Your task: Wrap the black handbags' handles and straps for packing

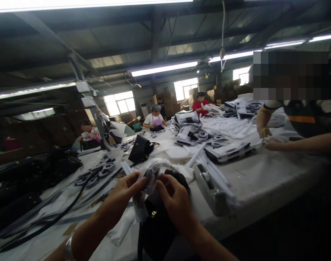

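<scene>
A black handbag [157, 232] with a small gold-coloured clasp stands at the table's near edge, right in front of me. Above its top is a dark coil, probably a strap, in clear plastic wrapping [150, 177]. My left hand [129, 185] grips this wrapping from the left, thumb against fingers. From the right, my right hand [175, 197] has its fingers closed at the wrapping's edge, over the bag; its fingertips are partly hidden. White padding [165, 163] shows just behind both hands.
A tape dispenser [211, 192] sits to the right. Another black handbag [139, 148] lies beyond my hands. Wrapped coiled straps [100, 172] spread left, and packed flat bags [189, 128] are piled ahead. A co-worker at right holds yellow-handled scissors [265, 132]; others work farther back.
</scene>
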A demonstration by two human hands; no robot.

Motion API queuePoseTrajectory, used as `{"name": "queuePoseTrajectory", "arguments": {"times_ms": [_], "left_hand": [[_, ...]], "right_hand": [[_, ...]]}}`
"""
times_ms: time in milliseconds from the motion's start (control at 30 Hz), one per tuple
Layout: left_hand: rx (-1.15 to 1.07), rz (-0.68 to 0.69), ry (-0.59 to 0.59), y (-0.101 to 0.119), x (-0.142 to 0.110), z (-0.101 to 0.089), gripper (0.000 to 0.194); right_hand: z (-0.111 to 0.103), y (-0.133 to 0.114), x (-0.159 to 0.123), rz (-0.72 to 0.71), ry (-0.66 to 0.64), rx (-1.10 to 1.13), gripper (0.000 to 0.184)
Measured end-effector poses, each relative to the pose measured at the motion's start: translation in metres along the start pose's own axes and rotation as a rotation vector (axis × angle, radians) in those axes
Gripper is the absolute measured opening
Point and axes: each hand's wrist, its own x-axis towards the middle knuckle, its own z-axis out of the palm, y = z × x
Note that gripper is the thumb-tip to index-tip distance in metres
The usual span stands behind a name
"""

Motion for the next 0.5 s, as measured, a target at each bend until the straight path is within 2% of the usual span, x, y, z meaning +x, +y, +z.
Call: {"name": "queuePoseTrajectory", "arguments": {"times_ms": [100, 167, 233, 300, 400, 500], "left_hand": [[-0.105, -0.055, 0.061, -0.002, -0.005, 0.0, 0.042], [-0.183, -0.079, 0.127, -0.002, -0.008, 0.004, 0.044], [-0.252, -0.1, 0.195, -0.001, -0.012, 0.009, 0.049], [-0.294, -0.113, 0.256, -0.002, -0.015, 0.016, 0.053], [-0.328, -0.093, 0.355, -0.006, -0.016, 0.022, 0.059], [-0.352, -0.067, 0.475, -0.013, -0.008, 0.018, 0.063]], "right_hand": [[-0.021, 0.044, -0.025, -0.043, 0.157, -0.233, 0.025], [-0.029, 0.077, -0.042, 0.025, 0.221, -0.3, 0.038], [-0.029, 0.102, -0.051, 0.139, 0.171, -0.3, 0.055], [-0.021, 0.114, -0.05, 0.207, 0.085, -0.258, 0.061], [-0.004, 0.115, -0.028, 0.159, -0.043, -0.19, 0.057], [0.002, 0.117, 0.009, 0.081, -0.145, -0.181, 0.052]]}}
